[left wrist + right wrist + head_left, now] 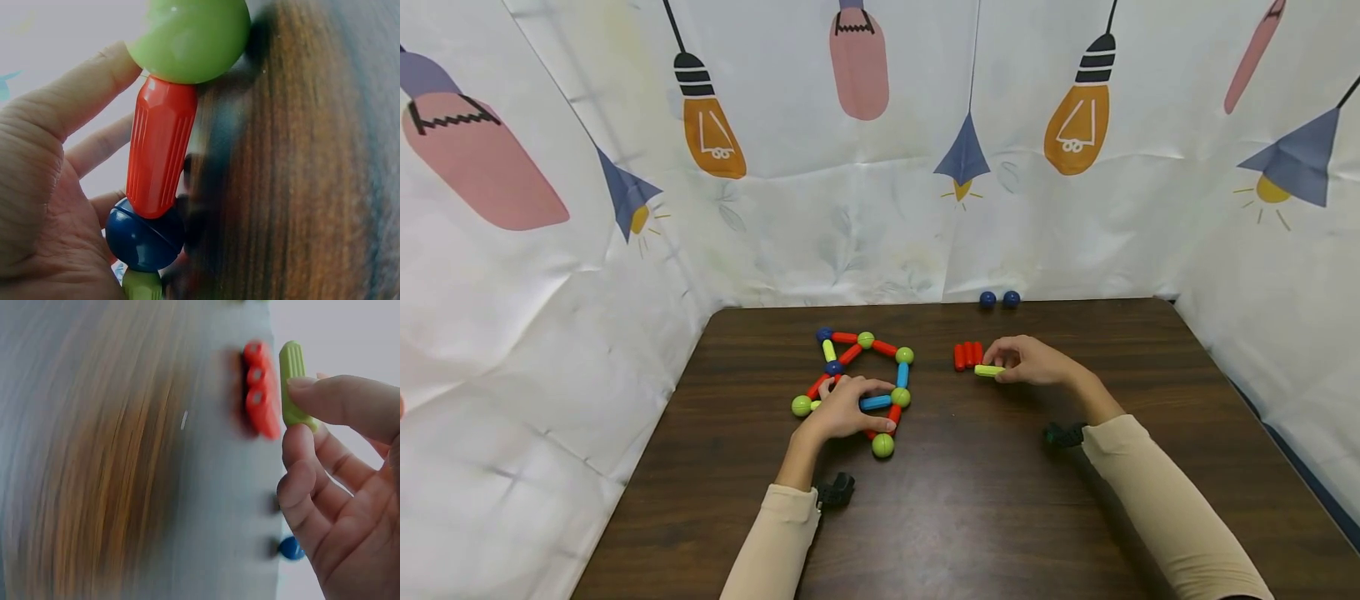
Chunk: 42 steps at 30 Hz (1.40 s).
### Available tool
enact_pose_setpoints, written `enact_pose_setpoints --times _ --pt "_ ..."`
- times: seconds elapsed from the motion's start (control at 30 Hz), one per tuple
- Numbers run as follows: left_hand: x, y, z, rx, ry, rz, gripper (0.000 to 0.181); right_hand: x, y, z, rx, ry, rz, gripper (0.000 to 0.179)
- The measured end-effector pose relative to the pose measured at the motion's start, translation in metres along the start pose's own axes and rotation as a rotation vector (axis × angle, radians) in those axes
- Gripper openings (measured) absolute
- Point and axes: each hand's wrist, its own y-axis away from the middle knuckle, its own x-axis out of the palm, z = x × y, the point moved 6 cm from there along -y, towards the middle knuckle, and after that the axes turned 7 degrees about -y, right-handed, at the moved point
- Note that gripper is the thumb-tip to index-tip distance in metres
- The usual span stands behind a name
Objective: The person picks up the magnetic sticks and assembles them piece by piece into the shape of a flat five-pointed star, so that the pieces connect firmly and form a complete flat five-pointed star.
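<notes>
A shape of magnetic rods and balls lies on the left of the table, its red, blue and yellow-green rods joined by green and navy balls. My left hand [844,407] rests over its near part with fingers spread, partly hiding it. Its thumb is by a red rod [161,147] and a green ball [194,37]; a navy ball [145,236] sits at the rod's other end. My right hand [1028,361] pinches a yellow-green magnetic rod [291,365] between thumb and fingers, beside three red rods [967,356] lying side by side.
Two loose navy balls [999,299] sit at the far edge of the dark wooden table [970,500]. White printed cloth [880,217] hangs behind the table and along both sides.
</notes>
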Motion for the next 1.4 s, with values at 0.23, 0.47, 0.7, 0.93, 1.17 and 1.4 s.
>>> enact_pose_setpoints --times 0.23,0.47,0.7,0.93,1.17,1.4 --pt "-0.001 0.002 0.001 0.009 -0.010 -0.006 0.060 0.032 -0.021 0.028 -0.046 0.017 0.049 0.023" --pt "0.000 0.000 0.001 0.004 -0.002 -0.004 0.060 0.061 -0.040 0.046 -0.115 0.022 0.104 0.022" --pt "0.000 -0.001 0.001 0.004 -0.011 0.005 0.059 0.077 -0.050 0.051 -0.112 0.020 0.119 0.022" --pt "0.001 -0.002 0.002 -0.002 -0.010 0.013 0.058 0.085 -0.054 0.052 -0.101 0.034 0.122 0.020" --pt "0.001 -0.001 0.002 0.000 -0.004 0.014 0.059 0.087 -0.054 0.051 -0.090 0.022 0.110 0.019" --pt "0.001 -0.001 0.001 0.009 -0.006 0.023 0.058 0.086 -0.054 0.048 -0.083 0.026 0.090 0.019"
